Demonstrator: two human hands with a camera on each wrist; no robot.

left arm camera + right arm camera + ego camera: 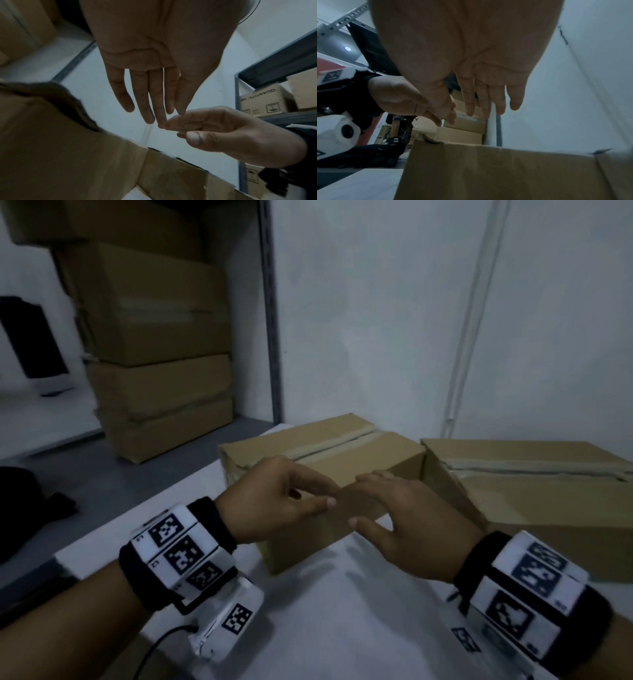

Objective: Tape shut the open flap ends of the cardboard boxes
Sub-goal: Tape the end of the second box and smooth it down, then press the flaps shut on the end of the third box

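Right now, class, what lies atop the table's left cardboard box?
Sealing tape runs along its seam. The left hand and right hand, holding a tape strip, hide part of it.

On the white table (342,628), lying flat and just beside each other: a smaller cardboard box (376,453) at the middle, a larger cardboard box (548,508) to its right, each taped along the top seam.

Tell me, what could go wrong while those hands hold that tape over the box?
The tape strip, apparently pinched between the left hand and the right hand, may sag, fold and stick to itself. The near box has a crumpled corner, so the tape may not lie flat there.
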